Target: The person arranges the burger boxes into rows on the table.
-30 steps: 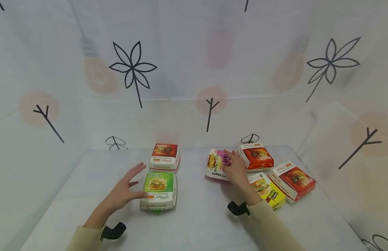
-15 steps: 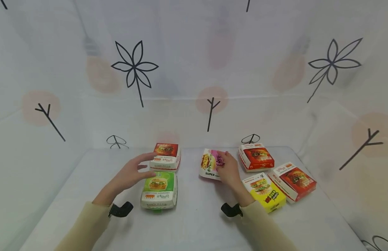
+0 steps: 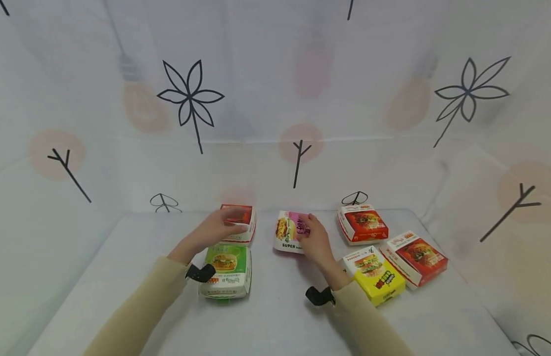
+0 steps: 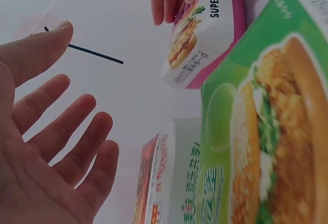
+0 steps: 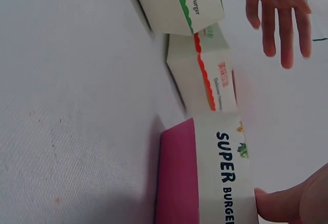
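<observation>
Since half a second ago, the pink and white SUPER BURGER box (image 3: 286, 232) has moved a little left along with the right hand (image 3: 318, 242), and the left hand (image 3: 210, 231) has gone forward and to the right.

One big white cloth (image 3: 257, 173) with black plant drawings (image 3: 189, 96) hangs at the back, and one pale counter (image 3: 275, 316) is in front of it. Six burger boxes are here: three red, one green, one yellow and one pink. The green burger box (image 3: 225, 262) is on the left, just in front of the back left red burger box (image 3: 243, 239). Two more red burger boxes (image 3: 363, 225) and the yellow burger box (image 3: 378, 277) are close together on the right.

The pink box is between the two groups, with its right side in the right hand. The right fingers pinch it, and the thumb presses on its white top. The left fingers are spread, above the back left red box and apart from it.
</observation>
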Available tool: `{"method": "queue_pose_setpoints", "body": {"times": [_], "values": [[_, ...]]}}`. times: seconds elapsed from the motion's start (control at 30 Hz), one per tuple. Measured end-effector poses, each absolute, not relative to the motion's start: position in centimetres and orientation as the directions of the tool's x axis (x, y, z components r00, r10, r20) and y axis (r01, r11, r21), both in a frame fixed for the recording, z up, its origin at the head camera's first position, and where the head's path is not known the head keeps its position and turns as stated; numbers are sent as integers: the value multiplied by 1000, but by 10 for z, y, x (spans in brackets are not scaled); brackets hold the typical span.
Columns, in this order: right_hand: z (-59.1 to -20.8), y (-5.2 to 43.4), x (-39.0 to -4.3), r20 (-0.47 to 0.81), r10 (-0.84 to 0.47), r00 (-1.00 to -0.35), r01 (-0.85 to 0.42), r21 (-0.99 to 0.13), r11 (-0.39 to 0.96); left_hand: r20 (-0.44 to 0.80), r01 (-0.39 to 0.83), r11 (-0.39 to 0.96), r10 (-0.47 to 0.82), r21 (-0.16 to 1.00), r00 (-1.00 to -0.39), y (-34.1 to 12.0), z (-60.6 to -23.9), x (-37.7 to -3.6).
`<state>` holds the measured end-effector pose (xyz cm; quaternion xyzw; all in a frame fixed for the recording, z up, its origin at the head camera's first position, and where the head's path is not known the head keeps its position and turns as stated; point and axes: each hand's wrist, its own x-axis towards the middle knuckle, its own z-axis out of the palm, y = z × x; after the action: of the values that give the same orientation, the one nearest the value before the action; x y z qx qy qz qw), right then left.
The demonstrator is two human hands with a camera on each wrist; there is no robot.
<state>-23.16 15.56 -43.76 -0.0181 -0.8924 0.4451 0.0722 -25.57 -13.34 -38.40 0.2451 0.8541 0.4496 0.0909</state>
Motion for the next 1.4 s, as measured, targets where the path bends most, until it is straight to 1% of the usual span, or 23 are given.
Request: {"method": "queue_pose_setpoints", "body": {"times": [0.23,0.47,0.63,0.83,1.07,1.27,1.4], "values": [[-441,156,-240,110,72,-991,-44,-796,604,76,343,430,528,835,-846,-105,-388,-281],[-443,159,-243,114,66,-991,-52,-801,597,63,383,472,563,794,-824,-69,-392,-304],[-444,164,-244,108,59,-992,-51,-794,605,46,392,503,569,770,-821,-48,-395,-316],[-445,167,-243,89,42,-995,-48,-810,585,-6,368,579,542,727,-840,-31,-401,-320],[-446,166,-243,98,16,-995,-73,-835,546,-87,321,677,495,663,-864,-26,-405,-316],[-449,163,-243,120,60,-991,-70,-843,534,-96,339,701,502,628,-860,-28,-406,-315],[-454,162,-245,146,147,-978,-49,-852,521,-83,362,716,504,597,-860,-29,-405,-315]]}}
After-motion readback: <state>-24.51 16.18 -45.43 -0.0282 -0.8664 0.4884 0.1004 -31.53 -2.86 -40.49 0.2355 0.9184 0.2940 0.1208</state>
